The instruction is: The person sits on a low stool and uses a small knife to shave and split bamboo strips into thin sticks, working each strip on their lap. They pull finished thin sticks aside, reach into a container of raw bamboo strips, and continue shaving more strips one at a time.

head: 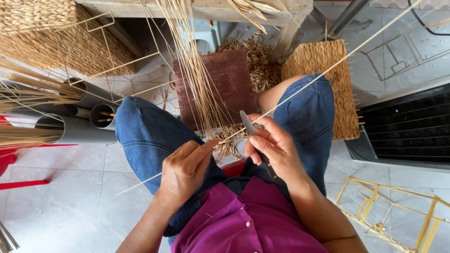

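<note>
We hold a long, thin, pale straw-coloured reed stalk (300, 89) across our lap, our left hand (185, 171) pinching its lower stretch between curled fingers and thumb, while our right hand (274, 147) is closed around a small grey-bladed knife (248, 124) whose blade lies against the stalk between our knees. The stalk runs from below our left hand up and away to the right, over the flat woven straw mat (328, 84). Ahead of our knees stands a dark red-brown wooden block (225, 82), with a bundle of upright dry reeds (197, 75) in front of it and grey plastic pipes (89, 117) lying to the left.
</note>
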{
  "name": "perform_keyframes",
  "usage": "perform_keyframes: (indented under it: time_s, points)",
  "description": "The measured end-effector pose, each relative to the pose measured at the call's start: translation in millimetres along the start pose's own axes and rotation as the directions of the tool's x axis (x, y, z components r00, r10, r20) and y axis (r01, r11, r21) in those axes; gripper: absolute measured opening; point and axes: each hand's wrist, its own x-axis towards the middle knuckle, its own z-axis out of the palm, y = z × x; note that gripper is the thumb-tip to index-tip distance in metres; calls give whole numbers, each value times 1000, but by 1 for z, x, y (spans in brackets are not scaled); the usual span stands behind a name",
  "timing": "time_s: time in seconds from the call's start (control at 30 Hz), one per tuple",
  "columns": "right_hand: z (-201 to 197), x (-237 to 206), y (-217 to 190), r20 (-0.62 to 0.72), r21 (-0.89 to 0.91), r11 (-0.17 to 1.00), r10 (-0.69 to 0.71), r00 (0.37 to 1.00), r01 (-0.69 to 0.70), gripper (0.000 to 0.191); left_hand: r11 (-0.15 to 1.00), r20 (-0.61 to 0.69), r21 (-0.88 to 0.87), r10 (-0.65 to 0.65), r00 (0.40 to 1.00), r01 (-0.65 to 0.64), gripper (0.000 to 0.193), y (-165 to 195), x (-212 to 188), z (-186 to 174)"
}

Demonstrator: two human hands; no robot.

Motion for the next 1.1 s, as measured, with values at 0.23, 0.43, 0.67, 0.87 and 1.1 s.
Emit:
perform_keyframes:
  time_s: [0.23,0.43,0.67,0.87,1.1]
  points:
    - [0,-5,-4,-81,-88,990,-120,990,113,38,1000,-54,23,-5,999,6,35,1,-12,-5]
    - [0,-5,-6,-135,-98,987,-141,981,129,35,995,-36,-29,-93,995,92,31,1,-13,-8]
    - [14,-16,-4,-80,-128,991,-55,995,44,34,935,71,-306,-164,984,178,29,19,6,8]
    - [8,-21,-12,-109,-177,982,-82,991,62,36,936,-26,-344,-94,995,80,20,28,18,25]
    - [-3,-23,-16,-177,-139,983,-145,973,122,34,938,13,-313,-149,989,146,20,20,3,17]
